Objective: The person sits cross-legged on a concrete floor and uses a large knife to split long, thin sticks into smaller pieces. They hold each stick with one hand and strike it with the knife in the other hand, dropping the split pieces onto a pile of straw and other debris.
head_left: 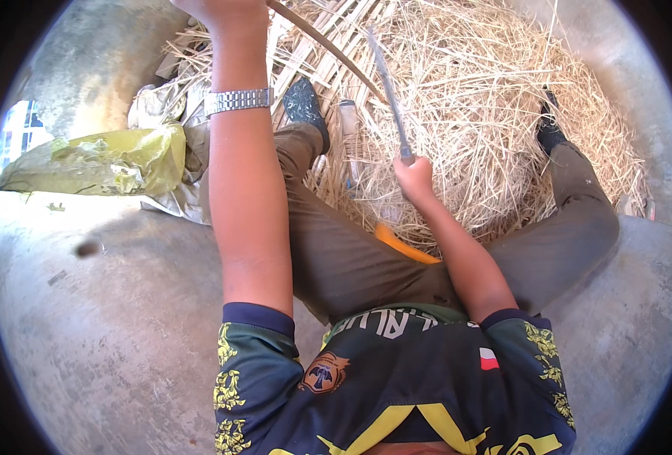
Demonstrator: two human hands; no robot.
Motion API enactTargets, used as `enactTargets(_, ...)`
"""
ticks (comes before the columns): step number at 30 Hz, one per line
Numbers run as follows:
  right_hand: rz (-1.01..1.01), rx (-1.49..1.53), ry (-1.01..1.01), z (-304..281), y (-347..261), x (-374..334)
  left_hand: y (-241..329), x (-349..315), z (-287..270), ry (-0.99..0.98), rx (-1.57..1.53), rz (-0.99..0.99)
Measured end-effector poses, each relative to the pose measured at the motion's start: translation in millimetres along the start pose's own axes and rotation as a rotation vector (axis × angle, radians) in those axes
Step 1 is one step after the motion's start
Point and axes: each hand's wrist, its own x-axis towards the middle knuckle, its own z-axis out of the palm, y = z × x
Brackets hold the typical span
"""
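Note:
At the top edge, my left hand [226, 9] is partly cut off by the frame. From it a long, thin brown strip [328, 47], like cane or bamboo, slants down to the right, and the hand appears closed on its upper end. My right hand [414, 180] is wrapped round the handle of a knife [394, 102], whose long narrow blade points up and away. The strip's lower end comes close to the blade; whether they touch I cannot tell. Loose pale shavings [472, 98] lie heaped between my spread legs, behind the knife.
A yellow-green sack [101, 163] lies at the left. Under my thigh something orange [404, 244] sticks out. Split pale strips [336, 34] lie by my left shoe [303, 106]; my right shoe [550, 125] sits in the shavings. The concrete floor [124, 334] surrounds me.

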Motion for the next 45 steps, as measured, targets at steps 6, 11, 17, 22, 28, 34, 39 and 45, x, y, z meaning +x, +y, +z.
enactTargets(6, 0.296, -0.006, 0.14, -9, 19, 14, 4, 0, 3, 0.104, 0.065, -0.005)
enactTargets(11, -0.062, 0.284, 0.072, -17, -64, 0, -17, 27, -41, 0.005, -0.055, -0.083)
enactTargets(17, 0.038, -0.03, -0.014, -11, 13, 19, -9, 6, 5, 0.123, 0.15, 0.111)
enactTargets(22, 0.133, -0.308, -0.038, -16, -12, -3, 3, -8, 7, 0.141, 0.17, 0.098)
enactTargets(28, -0.277, -0.071, 0.094, -12, -71, -16, -11, -4, -1, 0.053, 0.138, 0.165)
enactTargets(34, -0.141, -0.103, 0.011, -9, -17, -4, -16, -1, -4, 0.075, 0.062, 0.054)
enactTargets(39, 0.231, -0.403, -0.05, -20, -6, 2, -1, -5, -2, 0.114, 0.008, -0.114)
enactTargets(45, -0.216, -0.084, -0.033, -12, -78, -9, 6, -8, 3, 0.146, 0.004, -0.119)
